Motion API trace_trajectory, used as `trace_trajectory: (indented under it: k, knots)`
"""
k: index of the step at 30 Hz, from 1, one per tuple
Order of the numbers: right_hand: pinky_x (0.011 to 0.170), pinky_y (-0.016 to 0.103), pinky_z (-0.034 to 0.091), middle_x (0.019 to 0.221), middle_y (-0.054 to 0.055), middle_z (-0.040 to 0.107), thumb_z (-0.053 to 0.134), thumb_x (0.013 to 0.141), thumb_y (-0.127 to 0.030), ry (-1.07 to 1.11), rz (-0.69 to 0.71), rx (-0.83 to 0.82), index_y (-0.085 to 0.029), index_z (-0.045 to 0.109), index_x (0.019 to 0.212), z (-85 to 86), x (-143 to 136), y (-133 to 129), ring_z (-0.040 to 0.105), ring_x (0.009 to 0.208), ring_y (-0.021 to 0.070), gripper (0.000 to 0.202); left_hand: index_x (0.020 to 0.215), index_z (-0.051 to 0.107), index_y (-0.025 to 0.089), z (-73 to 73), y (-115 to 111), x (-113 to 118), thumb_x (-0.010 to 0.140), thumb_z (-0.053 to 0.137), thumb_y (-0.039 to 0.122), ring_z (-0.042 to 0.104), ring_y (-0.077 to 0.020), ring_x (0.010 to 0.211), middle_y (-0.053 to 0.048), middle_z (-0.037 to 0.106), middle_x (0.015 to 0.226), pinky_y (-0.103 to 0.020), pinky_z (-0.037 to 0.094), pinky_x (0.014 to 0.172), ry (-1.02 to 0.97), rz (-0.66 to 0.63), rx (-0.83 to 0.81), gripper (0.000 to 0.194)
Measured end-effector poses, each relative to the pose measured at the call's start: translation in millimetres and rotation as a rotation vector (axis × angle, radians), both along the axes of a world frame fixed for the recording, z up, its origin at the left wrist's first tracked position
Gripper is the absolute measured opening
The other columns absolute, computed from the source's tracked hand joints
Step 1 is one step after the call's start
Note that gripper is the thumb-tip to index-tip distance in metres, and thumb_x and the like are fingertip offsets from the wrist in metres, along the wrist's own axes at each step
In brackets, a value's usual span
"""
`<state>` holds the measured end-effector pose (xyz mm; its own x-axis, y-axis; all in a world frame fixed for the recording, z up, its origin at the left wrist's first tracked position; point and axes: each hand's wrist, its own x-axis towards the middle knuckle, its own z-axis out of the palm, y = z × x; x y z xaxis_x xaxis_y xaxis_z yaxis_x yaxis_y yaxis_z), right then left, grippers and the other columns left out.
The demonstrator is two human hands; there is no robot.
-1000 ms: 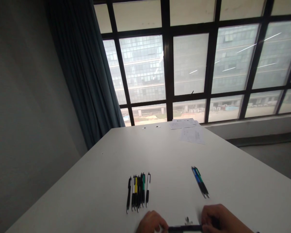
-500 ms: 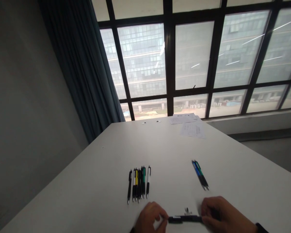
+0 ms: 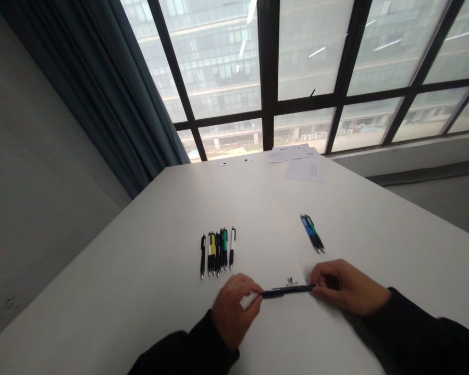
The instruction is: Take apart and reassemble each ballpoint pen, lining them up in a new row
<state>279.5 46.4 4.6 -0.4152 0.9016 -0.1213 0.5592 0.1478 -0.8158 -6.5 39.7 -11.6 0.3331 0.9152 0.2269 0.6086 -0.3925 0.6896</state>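
Observation:
A black pen [image 3: 288, 290] lies level between my two hands, low over the white table. My left hand [image 3: 236, 307] pinches its clip end between thumb and forefinger. At the other end, the fingers of my right hand [image 3: 342, 284] are closed on the tip, which they partly hide. Just behind the pen sits a small dark and silvery piece [image 3: 291, 282], too small to name. Beyond my left hand several pens [image 3: 218, 252] lie side by side, with black, white, yellow and green barrels. A blue pen and a green pen [image 3: 312, 233] lie together beyond my right hand.
Papers [image 3: 297, 161] lie at the far end of the white table [image 3: 172, 219]. Two small pale pieces with dark spots [image 3: 234, 162] are near the far edge. A blue curtain [image 3: 113, 94] hangs on the left, beside large windows [image 3: 226, 67].
My view has tilted down, so the table and hands appear higher and both dark sleeves show. Both hands keep their hold on the black pen, which tilts slightly more in view.

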Motion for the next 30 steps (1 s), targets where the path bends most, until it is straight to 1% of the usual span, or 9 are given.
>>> trace_trajectory:
  k: [8, 12, 17, 19, 21, 24, 26, 28, 30]
  knots:
    - [0.059, 0.026, 0.038, 0.065, 0.001, 0.055, 0.062, 0.082, -0.034, 0.05, -0.018, -0.022, -0.013, 0.066, 0.083, -5.1, 2, 0, 0.047, 0.06, 0.013, 0.021, 0.078, 0.07, 0.017, 1.1, -1, 0, 0.074, 0.061, 0.01, 0.058, -0.0179, 0.076, -0.005, 0.065, 0.08, -0.03, 0.045, 0.071, -0.015, -0.003, -0.007, 0.013]
    - [0.06, 0.026, 0.037, 0.066, -0.001, 0.051, 0.063, 0.082, -0.036, 0.153, -0.024, -0.042, -0.013, 0.063, 0.078, -2.5, 1, 1, 0.045, 0.061, 0.0118, 0.023, 0.077, 0.069, 0.017, 5.9, -1, 1, 0.076, 0.059, 0.011, 0.058, -0.0183, 0.078, -0.006, 0.067, 0.081, -0.029, 0.044, 0.071, 0.003, -0.001, -0.01, 0.012]
    - [0.049, 0.022, 0.031, 0.058, -0.005, 0.044, 0.066, 0.082, -0.044, 0.366, -0.078, -0.201, -0.014, 0.056, 0.075, 0.4, 0, -1, 0.038, 0.05, 0.0072, 0.032, 0.088, 0.071, 0.016, 12.6, -1, -1, 0.087, 0.052, 0.023, 0.057, -0.017, 0.074, -0.007, 0.069, 0.083, -0.028, 0.043, 0.069, -0.074, -0.008, -0.117, 0.021]
    - [0.043, 0.02, 0.028, 0.055, -0.006, 0.046, 0.067, 0.08, -0.047, 0.411, -0.103, -0.247, -0.014, 0.056, 0.076, 0.0, -3, -3, 0.036, 0.044, 0.0057, 0.035, 0.091, 0.072, 0.015, 12.1, -1, -2, 0.092, 0.049, 0.032, 0.057, -0.0157, 0.069, -0.007, 0.069, 0.08, -0.027, 0.043, 0.066, -0.202, -0.049, -0.222, 0.029]
    - [0.04, 0.019, 0.028, 0.053, -0.005, 0.049, 0.067, 0.08, -0.049, 0.444, -0.118, -0.263, -0.014, 0.056, 0.078, -0.3, -6, -4, 0.037, 0.041, 0.005, 0.037, 0.094, 0.071, 0.012, 10.0, -1, -3, 0.092, 0.048, 0.043, 0.056, -0.0138, 0.063, -0.009, 0.07, 0.079, -0.026, 0.042, 0.061, -0.394, -0.136, -0.35, 0.039]
    - [0.039, 0.018, 0.032, 0.053, -0.004, 0.053, 0.068, 0.079, -0.051, 0.498, -0.137, -0.285, -0.014, 0.056, 0.078, 0.6, -13, -6, 0.041, 0.041, 0.0053, 0.039, 0.102, 0.068, 0.008, 6.4, -2, -2, 0.083, 0.055, 0.062, 0.055, -0.0112, 0.057, -0.013, 0.072, 0.087, -0.022, 0.038, 0.052, -0.734, -0.275, -0.519, 0.058]
    - [0.037, 0.017, 0.034, 0.054, -0.003, 0.054, 0.069, 0.077, -0.052, 0.543, -0.149, -0.308, -0.014, 0.055, 0.078, 1.3, -17, -8, 0.045, 0.041, 0.0062, 0.04, 0.105, 0.068, 0.008, 5.1, -2, 1, 0.075, 0.053, 0.074, 0.058, -0.0113, 0.055, -0.016, 0.072, 0.09, -0.02, 0.036, 0.049, -0.934, -0.34, -0.676, 0.074]
    - [0.036, 0.017, 0.034, 0.055, -0.003, 0.055, 0.069, 0.076, -0.053, 0.598, -0.151, -0.331, -0.015, 0.054, 0.078, 1.1, -23, -9, 0.046, 0.041, 0.0069, 0.041, 0.102, 0.069, 0.006, 4.8, -2, 4, 0.074, 0.044, 0.082, 0.06, -0.013, 0.052, -0.017, 0.073, 0.087, -0.02, 0.036, 0.045, -1.035, -0.376, -0.913, 0.085]
    - [0.036, 0.017, 0.033, 0.055, -0.003, 0.055, 0.069, 0.077, -0.053, 0.633, -0.138, -0.337, -0.015, 0.053, 0.079, 0.5, -31, -13, 0.046, 0.04, 0.0069, 0.041, 0.097, 0.069, 0.006, 4.5, -3, 8, 0.075, 0.049, 0.077, 0.061, -0.0136, 0.047, -0.016, 0.073, 0.08, -0.02, 0.036, 0.04, -1.002, -0.372, -1.1, 0.077]
